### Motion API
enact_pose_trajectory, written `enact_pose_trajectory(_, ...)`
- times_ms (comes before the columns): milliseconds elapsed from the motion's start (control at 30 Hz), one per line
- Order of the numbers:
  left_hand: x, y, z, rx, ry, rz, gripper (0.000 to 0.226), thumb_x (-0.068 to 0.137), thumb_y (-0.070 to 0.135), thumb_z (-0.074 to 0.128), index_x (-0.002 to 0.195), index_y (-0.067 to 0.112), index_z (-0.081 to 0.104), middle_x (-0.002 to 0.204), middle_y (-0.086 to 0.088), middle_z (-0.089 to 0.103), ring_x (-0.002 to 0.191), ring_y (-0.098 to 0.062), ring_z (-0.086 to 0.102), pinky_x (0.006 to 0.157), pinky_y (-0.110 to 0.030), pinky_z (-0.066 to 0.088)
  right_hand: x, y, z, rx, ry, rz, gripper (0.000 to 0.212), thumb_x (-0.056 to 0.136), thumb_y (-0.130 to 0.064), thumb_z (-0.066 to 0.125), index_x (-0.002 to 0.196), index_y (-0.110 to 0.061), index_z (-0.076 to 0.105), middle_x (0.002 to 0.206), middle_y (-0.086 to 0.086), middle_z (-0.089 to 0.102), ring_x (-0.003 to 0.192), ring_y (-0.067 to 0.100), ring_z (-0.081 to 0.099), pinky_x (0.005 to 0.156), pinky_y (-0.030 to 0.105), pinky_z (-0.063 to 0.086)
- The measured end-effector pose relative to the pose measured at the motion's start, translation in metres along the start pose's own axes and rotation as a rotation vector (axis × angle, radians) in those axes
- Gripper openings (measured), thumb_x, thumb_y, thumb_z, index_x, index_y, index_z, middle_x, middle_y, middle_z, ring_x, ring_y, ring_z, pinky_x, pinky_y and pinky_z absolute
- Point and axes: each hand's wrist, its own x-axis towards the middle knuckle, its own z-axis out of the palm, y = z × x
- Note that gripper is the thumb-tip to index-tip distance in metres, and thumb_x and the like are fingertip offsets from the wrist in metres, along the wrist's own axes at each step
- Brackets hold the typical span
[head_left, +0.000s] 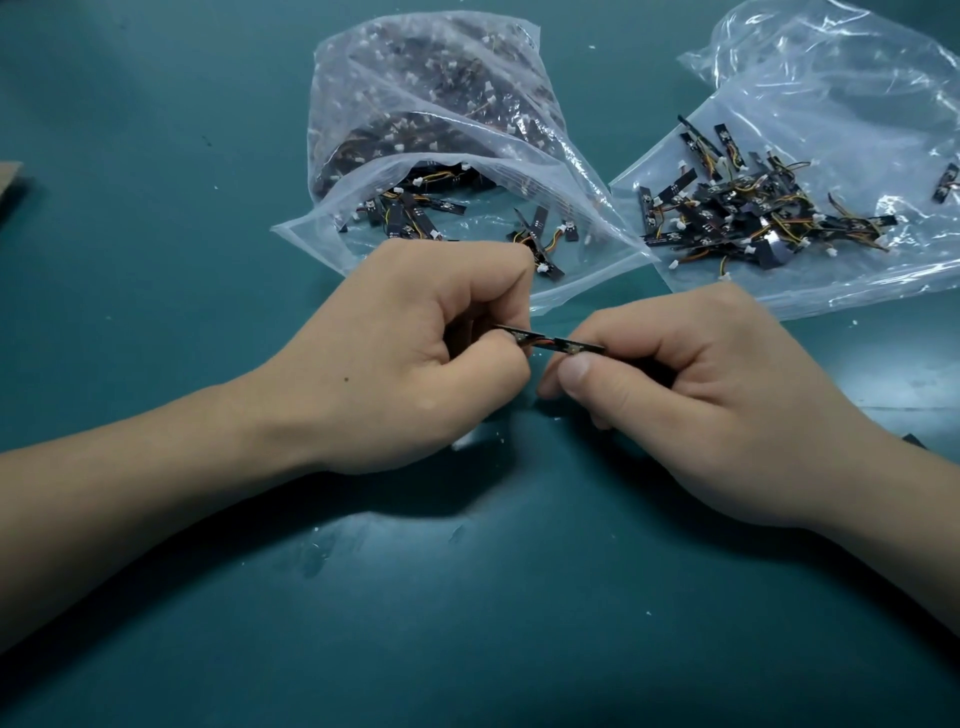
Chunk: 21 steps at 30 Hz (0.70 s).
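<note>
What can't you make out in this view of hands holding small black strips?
Head view:
1. Left strip: partly hidden inside the left hand.
2. Right strip: partly covered by the right hand.
3. Their joint: too small.
4. Cardboard: cut by the left edge.

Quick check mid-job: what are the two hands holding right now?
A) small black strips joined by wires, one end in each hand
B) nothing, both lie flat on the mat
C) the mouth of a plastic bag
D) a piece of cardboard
A: the left hand and the right hand each pinch one end of the black strips, with short wires showing between the two.
</note>
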Motion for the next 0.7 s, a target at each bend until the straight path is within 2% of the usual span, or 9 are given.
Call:
enact_pose_trajectory(100,0.0001,0.0004,-0.0004,0.004,-0.012,0.012,0.019,0.077,0.005,0.055,0.066,0.016,0.044,0.056,-0.001,0.044,0.054,-0.015,0.041,0.051,-0.022,0.032,0.0005,0.0003,0.0003,-0.025,-0.001,-0.016,0.027,0.095,-0.035,0.06,0.072,-0.025,0.07,0.059,0.001,0.059,0.058,0.019,0.057,0.056,0.039,0.043)
enact_pose_trajectory(233,0.0,0.0003,-0.0012,0.021,-0.031,0.022,0.018,0.075,0.004,0.055,0.064,0.014,0.045,0.055,-0.003,0.045,0.055,-0.016,0.042,0.052,-0.021,0.033,0.0006,0.0008,0.0006,-0.046,-0.008,-0.022,0.027,0.095,-0.036,0.06,0.078,-0.022,0.075,0.06,-0.001,0.059,0.061,0.018,0.058,0.057,0.039,0.045)
enact_pose_trajectory(333,-0.0001,0.0008,-0.0008,0.036,-0.021,0.031,0.019,0.074,0.006,0.055,0.064,0.018,0.043,0.054,-0.002,0.043,0.054,-0.015,0.041,0.052,-0.019,0.031,0.0001,0.001,0.0005,-0.028,-0.009,-0.03,0.027,0.095,-0.034,0.061,0.074,-0.021,0.073,0.06,0.0,0.058,0.061,0.02,0.058,0.057,0.04,0.045)
enact_pose_trajectory(500,-0.0011,0.0011,0.001,0.102,0.004,0.039,0.016,0.074,0.011,0.055,0.064,0.017,0.044,0.054,0.001,0.039,0.053,-0.01,0.036,0.051,-0.015,0.027,0.0011,0.0008,0.0019,-0.023,-0.009,-0.048,0.036,0.092,-0.033,0.059,0.069,-0.008,0.07,0.059,0.007,0.056,0.061,0.023,0.056,0.058,0.042,0.043)
enact_pose_trajectory(700,-0.0015,0.0008,0.0025,0.143,0.0,0.059,0.017,0.074,0.013,0.055,0.065,0.02,0.042,0.053,0.002,0.039,0.054,-0.015,0.039,0.051,-0.019,0.028,0.0013,0.0008,0.0024,-0.009,0.005,-0.02,0.036,0.088,-0.027,0.059,0.066,0.001,0.065,0.059,0.015,0.053,0.058,0.028,0.053,0.055,0.044,0.041)
